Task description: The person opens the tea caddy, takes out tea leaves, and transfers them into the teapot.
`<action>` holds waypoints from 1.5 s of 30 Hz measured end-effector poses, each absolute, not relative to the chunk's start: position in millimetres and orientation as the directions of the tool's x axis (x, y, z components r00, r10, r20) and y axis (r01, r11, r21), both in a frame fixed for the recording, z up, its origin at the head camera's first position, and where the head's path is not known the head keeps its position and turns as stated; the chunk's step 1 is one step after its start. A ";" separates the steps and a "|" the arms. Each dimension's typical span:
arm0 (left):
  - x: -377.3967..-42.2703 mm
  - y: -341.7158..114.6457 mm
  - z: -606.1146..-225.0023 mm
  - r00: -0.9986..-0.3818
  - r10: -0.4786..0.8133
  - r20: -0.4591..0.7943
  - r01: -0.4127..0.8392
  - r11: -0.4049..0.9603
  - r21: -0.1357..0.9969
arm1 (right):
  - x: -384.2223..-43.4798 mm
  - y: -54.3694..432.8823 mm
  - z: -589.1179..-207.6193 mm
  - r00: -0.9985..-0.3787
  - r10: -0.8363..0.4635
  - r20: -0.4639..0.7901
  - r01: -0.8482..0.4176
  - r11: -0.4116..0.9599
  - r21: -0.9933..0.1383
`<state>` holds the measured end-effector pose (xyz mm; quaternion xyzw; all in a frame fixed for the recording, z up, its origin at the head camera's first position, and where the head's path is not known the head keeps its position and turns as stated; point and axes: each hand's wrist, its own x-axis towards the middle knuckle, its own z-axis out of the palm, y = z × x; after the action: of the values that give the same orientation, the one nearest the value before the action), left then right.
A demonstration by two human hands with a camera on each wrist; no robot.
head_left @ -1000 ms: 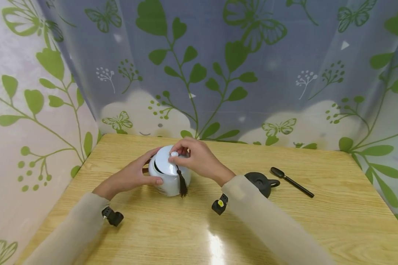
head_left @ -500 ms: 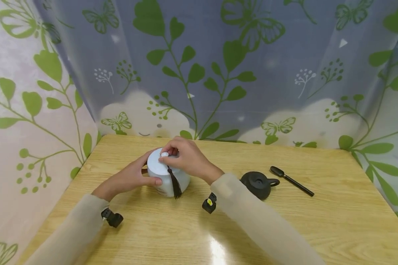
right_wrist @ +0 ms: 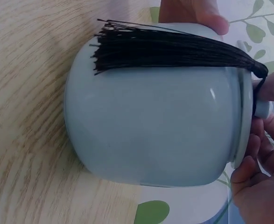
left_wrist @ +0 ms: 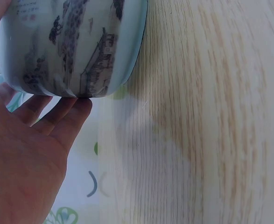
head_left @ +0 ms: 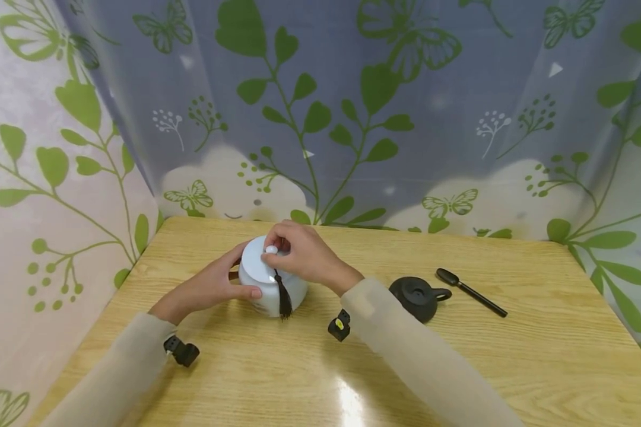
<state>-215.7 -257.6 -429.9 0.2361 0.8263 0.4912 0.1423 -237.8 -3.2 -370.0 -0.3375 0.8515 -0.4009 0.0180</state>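
Observation:
A pale, glazed jar (head_left: 264,302) stands on the table, its side printed with a dark landscape in the left wrist view. My left hand (head_left: 216,284) grips the jar around its left side, thumb in front and fingers behind. On the jar's mouth lies a round white lid (head_left: 255,261) with a small knob (head_left: 271,250). My right hand (head_left: 307,255) pinches that knob between thumb and fingers. A dark tassel (right_wrist: 169,49) hangs from the knob down the jar's side. In the right wrist view the lid (right_wrist: 243,116) sits against the jar's rim.
A black teapot (head_left: 416,298) stands right of the jar, partly behind the right sleeve. Beyond it lies a black spoon-like scoop (head_left: 472,292) with a long handle. The wooden table (head_left: 278,373) ends at a patterned curtain (head_left: 320,118) behind and at both sides.
The lid was tilted with a dark gap at the jar's rim; it then shifted left and now lies over the mouth, slightly back to the right. The left hand stayed on the jar.

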 end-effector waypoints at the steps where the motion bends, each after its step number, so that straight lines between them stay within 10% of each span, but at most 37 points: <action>1: -215.5 -257.9 -429.9 -0.849 0.529 -0.005 0.249 0.408 0.878 | -237.9 -3.2 -370.7 -0.764 -0.599 0.242 -0.568 0.445 -0.692; 30: -212.2 -258.0 -429.6 -0.853 0.521 -0.029 0.225 0.418 0.880 | -244.6 -1.8 -378.0 -0.705 -0.674 0.221 -0.622 0.439 -0.648; 45: -219.2 -266.3 -425.0 -0.857 0.515 0.020 0.294 0.457 0.839 | -237.0 48.5 -374.8 -0.795 -0.512 0.326 -0.534 0.334 -0.777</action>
<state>-219.2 -266.3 -425.0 0.2395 0.8452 0.4626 0.1194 -237.0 48.5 -374.8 -0.3201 0.8165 -0.4804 -0.0116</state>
